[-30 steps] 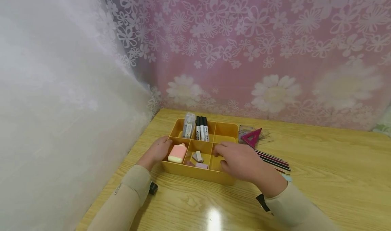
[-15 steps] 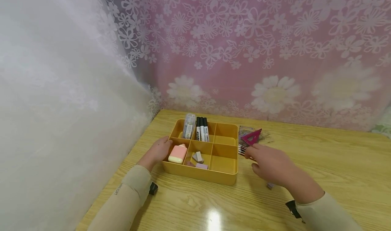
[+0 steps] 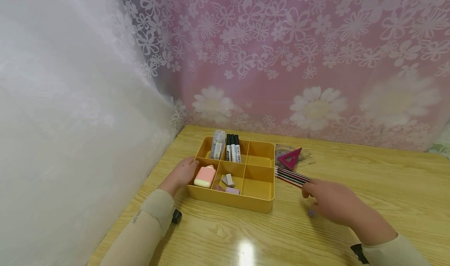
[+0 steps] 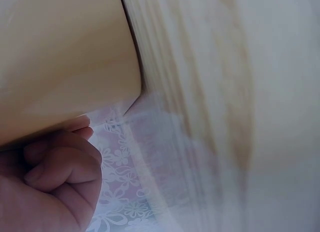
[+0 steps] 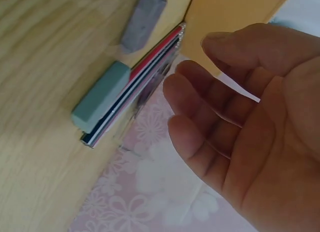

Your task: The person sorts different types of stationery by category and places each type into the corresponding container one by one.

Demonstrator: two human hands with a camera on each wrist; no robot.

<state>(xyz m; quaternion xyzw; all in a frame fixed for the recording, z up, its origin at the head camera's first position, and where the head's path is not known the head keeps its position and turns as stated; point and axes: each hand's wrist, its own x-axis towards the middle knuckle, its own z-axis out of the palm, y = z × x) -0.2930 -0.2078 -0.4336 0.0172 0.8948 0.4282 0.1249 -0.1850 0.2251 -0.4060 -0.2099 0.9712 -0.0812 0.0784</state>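
Observation:
My left hand (image 3: pixel 184 171) grips the left wall of a yellow compartment box (image 3: pixel 228 199); in the left wrist view its curled fingers press against the box's side. My right hand (image 3: pixel 334 201) is over the table to the right of the box, holding nothing. Its fingers are loosely bent and apart in the right wrist view. A bundle of pencils (image 3: pixel 290 176) lies beyond its fingertips, one end near the box's right wall. Close to the pencils are a green eraser (image 5: pixel 102 97) and a grey eraser (image 5: pixel 144 22). The green one is hidden by the hand in the head view.
The box holds a pink-and-cream bottle-shaped item (image 3: pixel 205 177), small erasers (image 3: pixel 229 180), black-capped markers (image 3: pixel 233 149) and a clear-cased item (image 3: pixel 217 145). Its two right compartments are bare. Behind the pencils lies a magenta set square (image 3: pixel 291 158). A floral curtain (image 3: pixel 281 63) hangs behind the table.
My right hand has moved out of the box's front right compartment and to the right past the pencils, uncovering them. The left hand stays on the box.

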